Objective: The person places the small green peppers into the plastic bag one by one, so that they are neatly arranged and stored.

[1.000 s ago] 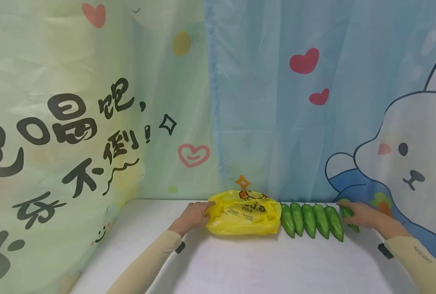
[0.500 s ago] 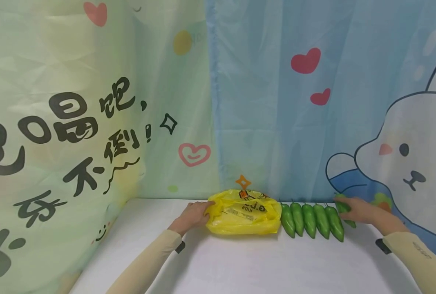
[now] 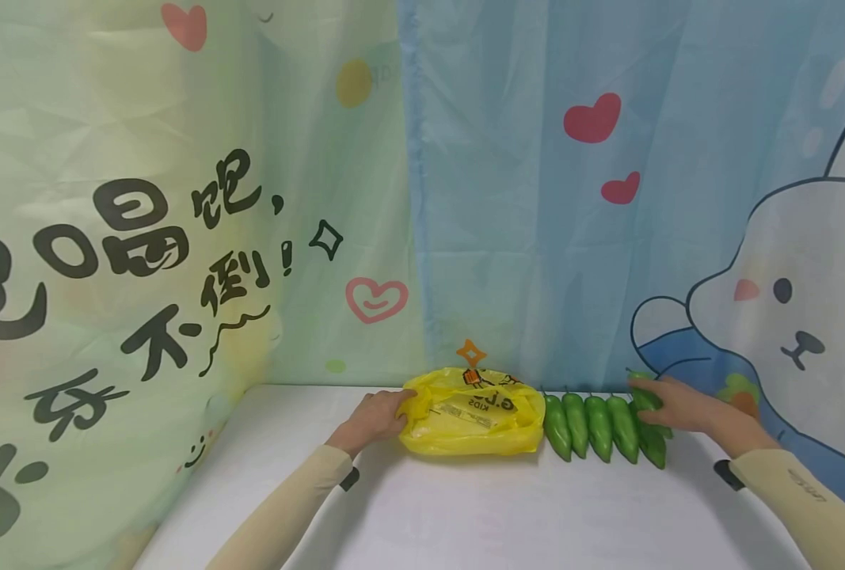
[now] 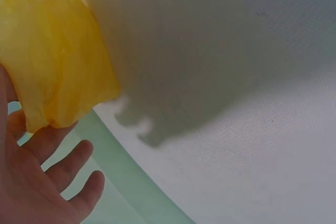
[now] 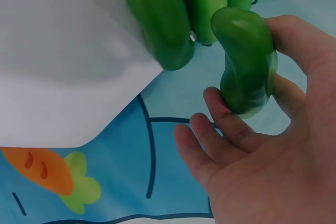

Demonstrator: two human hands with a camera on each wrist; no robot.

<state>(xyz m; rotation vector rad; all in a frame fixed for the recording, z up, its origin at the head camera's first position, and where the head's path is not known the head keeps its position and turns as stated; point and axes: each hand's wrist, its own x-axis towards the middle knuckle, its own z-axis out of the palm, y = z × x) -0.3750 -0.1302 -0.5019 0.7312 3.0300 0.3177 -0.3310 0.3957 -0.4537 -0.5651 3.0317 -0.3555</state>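
The left hand (image 3: 374, 418) pinches the left end of a crumpled yellow plastic bag (image 3: 472, 431). In the left wrist view, the bag's gathered end (image 4: 68, 66) sits between thumb and index finger, the other fingers spread loosely. The right hand (image 3: 686, 405) holds a green pepper (image 5: 247, 56) between thumb and fingers, raised above the right end of a row of peppers. In the head view the held pepper overlaps the row's rightmost pepper (image 3: 653, 453). Several green peppers (image 3: 597, 427) lie side by side, tips toward the person, right of the bag.
A white table (image 3: 493, 514) carries everything, its back edge just behind the bag and peppers. Printed curtains (image 3: 479, 198) hang behind and along the left. A dark wrist camera strap (image 3: 729, 475) shows at the right cuff.
The right hand has lifted the pepper from the right of the row and carried it left, over the row's last pepper. The left hand and bag have stayed put.
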